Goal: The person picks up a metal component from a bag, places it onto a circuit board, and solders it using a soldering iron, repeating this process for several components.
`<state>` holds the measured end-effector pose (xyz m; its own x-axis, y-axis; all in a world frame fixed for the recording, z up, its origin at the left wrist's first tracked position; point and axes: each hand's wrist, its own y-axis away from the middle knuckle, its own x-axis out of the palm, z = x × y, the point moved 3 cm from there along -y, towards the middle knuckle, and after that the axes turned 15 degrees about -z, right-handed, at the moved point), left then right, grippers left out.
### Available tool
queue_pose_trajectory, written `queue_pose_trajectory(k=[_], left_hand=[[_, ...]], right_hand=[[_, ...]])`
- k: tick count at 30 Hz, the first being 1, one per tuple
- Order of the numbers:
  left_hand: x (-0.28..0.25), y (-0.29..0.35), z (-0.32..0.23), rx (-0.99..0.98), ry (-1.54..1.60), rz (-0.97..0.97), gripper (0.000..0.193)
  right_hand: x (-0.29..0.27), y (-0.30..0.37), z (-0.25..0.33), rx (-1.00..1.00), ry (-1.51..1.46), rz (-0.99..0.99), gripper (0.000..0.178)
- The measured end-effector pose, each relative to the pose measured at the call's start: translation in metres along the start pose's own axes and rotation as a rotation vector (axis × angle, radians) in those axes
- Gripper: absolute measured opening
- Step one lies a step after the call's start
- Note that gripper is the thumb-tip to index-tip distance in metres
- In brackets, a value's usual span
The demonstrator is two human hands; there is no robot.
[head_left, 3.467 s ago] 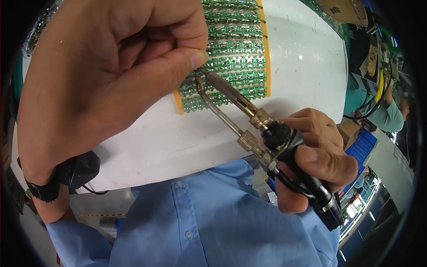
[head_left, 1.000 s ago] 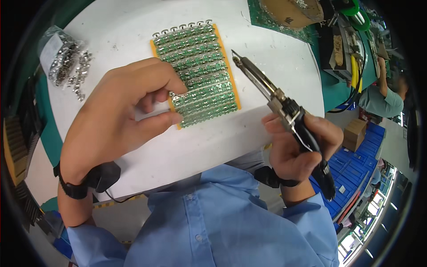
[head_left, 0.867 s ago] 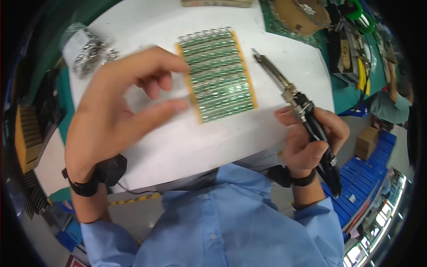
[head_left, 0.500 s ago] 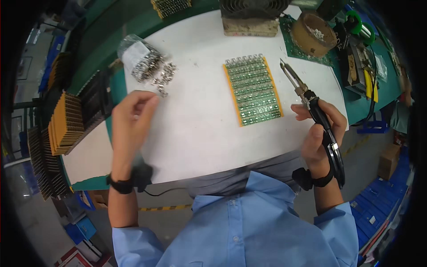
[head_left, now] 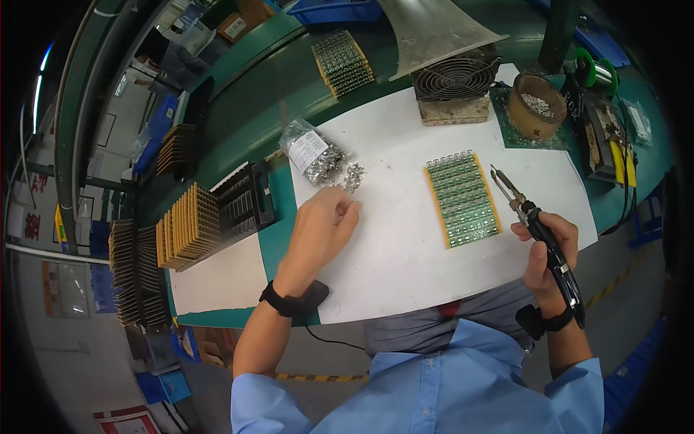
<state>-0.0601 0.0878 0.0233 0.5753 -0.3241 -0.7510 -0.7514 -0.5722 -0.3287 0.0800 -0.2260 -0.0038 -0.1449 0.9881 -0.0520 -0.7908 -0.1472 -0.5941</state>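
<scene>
My left hand (head_left: 322, 230) is closed, thumb against curled fingers, at the near edge of a small pile of shiny metal parts (head_left: 352, 178). Whatever it may pinch is too small or hidden to make out. Behind the pile, more such parts lie in a clear plastic bag (head_left: 312, 153) with a white label. My right hand (head_left: 551, 249) grips a black-handled soldering iron (head_left: 543, 235), its metal tip raised toward the upper left. Just left of that tip, a green circuit board panel (head_left: 463, 200) with yellow side strips lies flat on white paper, bearing rows of small metal parts.
A fan (head_left: 455, 78) on a block stands behind the panel. At the back right are a brown round pot (head_left: 536, 108), a green-flanged solder spool (head_left: 597, 75) and yellow-handled tools (head_left: 622, 163). Racks of upright yellow-edged boards (head_left: 189, 226) stand left; another panel stack (head_left: 343, 64) lies behind.
The whole view has shifted, so the bench sits further right and lower. My left fingers have curled further beside the metal parts. My right hand still holds the soldering iron beside the panel.
</scene>
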Motion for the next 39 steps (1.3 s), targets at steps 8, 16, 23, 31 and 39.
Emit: queue_pose_trajectory(k=[8,16,23,31,39], left_hand=[[0.001,-0.002,-0.004,-0.007,-0.008,-0.021,0.016],[-0.005,-0.001,-0.006,-0.156,0.112,0.070,0.013],[-0.012,-0.001,0.000,-0.122,0.240,0.021,0.015],[-0.007,0.002,-0.001,-0.252,0.367,0.016,0.014],[-0.003,0.027,-0.045,-0.257,0.448,0.070,0.016]], right_hand=[[-0.003,0.000,-0.001,0.009,-0.002,-0.004,0.044],[-0.004,0.002,0.001,0.027,0.021,0.015,0.049],[-0.002,0.001,0.000,-0.016,0.038,0.013,0.050],[0.002,-0.004,-0.002,-0.058,0.026,0.074,0.053],[0.038,-0.001,0.025,0.001,-0.036,0.308,0.039]])
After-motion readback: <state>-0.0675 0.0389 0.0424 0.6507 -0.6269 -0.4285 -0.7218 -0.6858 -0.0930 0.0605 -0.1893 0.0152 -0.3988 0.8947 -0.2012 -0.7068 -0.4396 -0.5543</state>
